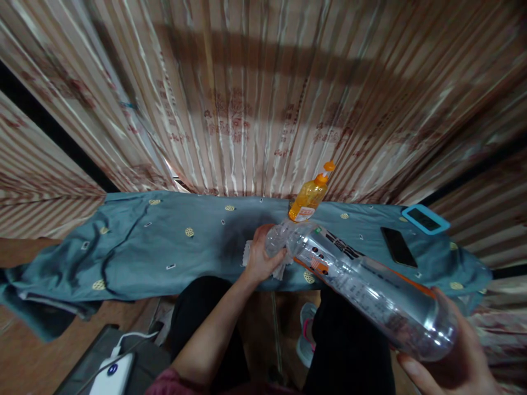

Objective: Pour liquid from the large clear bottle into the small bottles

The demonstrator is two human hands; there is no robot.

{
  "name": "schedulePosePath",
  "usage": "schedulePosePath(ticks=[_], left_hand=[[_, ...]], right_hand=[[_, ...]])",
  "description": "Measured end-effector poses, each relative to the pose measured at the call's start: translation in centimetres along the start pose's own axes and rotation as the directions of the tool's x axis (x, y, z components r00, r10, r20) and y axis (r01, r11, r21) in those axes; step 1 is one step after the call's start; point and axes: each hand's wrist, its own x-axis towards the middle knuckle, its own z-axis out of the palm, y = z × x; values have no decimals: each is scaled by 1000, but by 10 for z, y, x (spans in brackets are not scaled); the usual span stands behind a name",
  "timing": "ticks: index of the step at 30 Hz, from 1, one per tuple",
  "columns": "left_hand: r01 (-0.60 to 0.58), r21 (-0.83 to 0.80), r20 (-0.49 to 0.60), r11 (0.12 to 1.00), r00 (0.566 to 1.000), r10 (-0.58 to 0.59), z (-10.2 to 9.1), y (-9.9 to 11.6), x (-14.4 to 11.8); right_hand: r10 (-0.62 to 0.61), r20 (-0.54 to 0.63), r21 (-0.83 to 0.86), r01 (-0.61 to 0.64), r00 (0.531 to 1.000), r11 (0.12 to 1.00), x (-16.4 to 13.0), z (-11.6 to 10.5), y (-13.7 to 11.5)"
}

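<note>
A large clear plastic bottle with a printed label lies slantwise across the front of me, its base toward the lower right. My left hand is closed around its narrower end, above the cloth-covered table. A white scalloped-edged piece, like a wipe or cloth, shows under and beside that hand; whether the fingers pinch it too is unclear. Around the bottle's base wraps my right hand, thumb below and fingers partly hidden behind it. Just beyond the narrow end stands an orange pump bottle with a white label.
A patterned blue-green cloth covers the narrow table. At its right lie a black phone and a blue-framed device. Pleated curtains hang behind. A white power bank with a cable sits at the lower left.
</note>
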Motion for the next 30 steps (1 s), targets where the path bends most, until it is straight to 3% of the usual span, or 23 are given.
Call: schedulePosePath(ticks=[13, 20, 25, 30], left_hand=[[-24, 44, 31, 999, 999, 23, -1, -11, -3], [87, 29, 95, 996, 991, -90, -5, -13, -8], [151, 3, 120, 989, 981, -150, -6, -12, -11], [104, -22, 119, 994, 988, -101, -6, -14, -15]], right_hand=[[-33, 23, -54, 35, 999, 998, 1, 3, -12], [-22, 43, -50, 25, 999, 998, 1, 5, -15], [43, 12, -1, -43, 999, 999, -2, 16, -30], [84, 2, 15, -84, 996, 996, -8, 27, -55]])
